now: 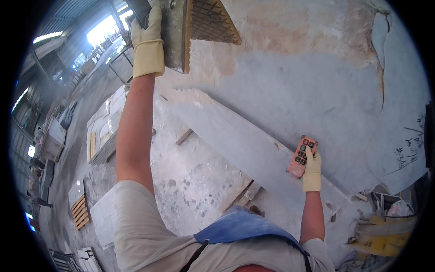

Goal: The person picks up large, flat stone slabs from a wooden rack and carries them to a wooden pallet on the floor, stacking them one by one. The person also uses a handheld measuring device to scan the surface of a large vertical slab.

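Observation:
My left hand (148, 50), in a cream rubber glove, is raised at the top left with its fingers closed around a dark part of a metal lifting clamp (175, 43). A brown ribbed rubber pad (213, 21) juts from the clamp, above a large grey stone slab (281, 86) with brownish patches. My right hand (312, 170), gloved alike, grips an orange push-button remote control (302, 157), its thumb by the upper buttons. The remote is over the slab's long, jagged-ended pale edge strip (240, 140).
A stack of slabs (106, 129) and a wooden pallet (80, 213) stand on the dusty floor at left. Wood blocks (184, 135) lie below the strip. A crack (380, 68) runs down the slab at right. Scraps and yellow material (380, 240) lie lower right.

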A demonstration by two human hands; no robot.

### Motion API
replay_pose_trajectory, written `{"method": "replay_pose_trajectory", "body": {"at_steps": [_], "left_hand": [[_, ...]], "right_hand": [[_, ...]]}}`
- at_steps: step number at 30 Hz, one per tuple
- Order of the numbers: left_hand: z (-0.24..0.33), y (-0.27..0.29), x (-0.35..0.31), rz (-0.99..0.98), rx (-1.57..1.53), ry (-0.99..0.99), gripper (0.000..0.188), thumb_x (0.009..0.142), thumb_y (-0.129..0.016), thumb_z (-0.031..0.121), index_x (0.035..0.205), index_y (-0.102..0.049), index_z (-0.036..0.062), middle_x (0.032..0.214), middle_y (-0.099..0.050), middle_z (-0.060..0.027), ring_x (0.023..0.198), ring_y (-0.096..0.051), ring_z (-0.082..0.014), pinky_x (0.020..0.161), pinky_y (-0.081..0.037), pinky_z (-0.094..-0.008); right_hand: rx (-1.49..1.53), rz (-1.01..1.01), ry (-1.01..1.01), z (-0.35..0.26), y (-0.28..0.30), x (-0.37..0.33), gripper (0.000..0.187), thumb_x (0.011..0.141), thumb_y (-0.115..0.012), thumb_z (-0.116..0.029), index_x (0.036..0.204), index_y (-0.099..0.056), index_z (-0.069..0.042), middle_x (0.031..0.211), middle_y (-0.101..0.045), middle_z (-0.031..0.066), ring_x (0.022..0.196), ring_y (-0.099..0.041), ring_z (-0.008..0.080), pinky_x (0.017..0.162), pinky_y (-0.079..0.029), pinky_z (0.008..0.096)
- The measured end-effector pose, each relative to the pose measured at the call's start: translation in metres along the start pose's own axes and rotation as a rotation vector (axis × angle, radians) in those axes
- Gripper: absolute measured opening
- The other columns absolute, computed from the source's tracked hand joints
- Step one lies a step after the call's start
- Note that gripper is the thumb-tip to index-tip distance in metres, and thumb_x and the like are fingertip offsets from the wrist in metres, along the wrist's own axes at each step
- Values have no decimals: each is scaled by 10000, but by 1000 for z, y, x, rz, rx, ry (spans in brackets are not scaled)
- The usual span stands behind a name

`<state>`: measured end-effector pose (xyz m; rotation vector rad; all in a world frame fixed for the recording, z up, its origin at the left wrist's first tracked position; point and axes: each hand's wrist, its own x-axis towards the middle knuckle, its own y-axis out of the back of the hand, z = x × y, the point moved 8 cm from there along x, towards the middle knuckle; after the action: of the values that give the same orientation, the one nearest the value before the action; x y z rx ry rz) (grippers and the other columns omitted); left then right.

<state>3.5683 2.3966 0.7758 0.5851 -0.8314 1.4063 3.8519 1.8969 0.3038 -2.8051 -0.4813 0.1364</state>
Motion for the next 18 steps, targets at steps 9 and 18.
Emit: {"method": "replay_pose_trajectory", "body": {"at_steps": [9, 18], "left_hand": [[-38, -8, -19, -13, -4, -116, 565, 887, -805, 452, 1210, -698, 1, 1070, -729, -59, 929, -661, -161, 854, -527, -319], [-64, -12, -56, -45, 88, -32, 540, 871, -801, 425, 1167, -703, -16, 1042, -745, -92, 922, -682, -186, 874, -531, -347]], "right_hand": [[14, -27, -8, 14, 7, 12, 276, 1022, -703, -219, 1187, -677, 1, 996, -730, 22, 786, -679, 69, 679, -564, 258], [17, -6, -2, 15, 10, 12, 244, 1021, -707, -208, 1180, -684, -25, 972, -733, 14, 771, -682, 78, 662, -563, 263]]}}
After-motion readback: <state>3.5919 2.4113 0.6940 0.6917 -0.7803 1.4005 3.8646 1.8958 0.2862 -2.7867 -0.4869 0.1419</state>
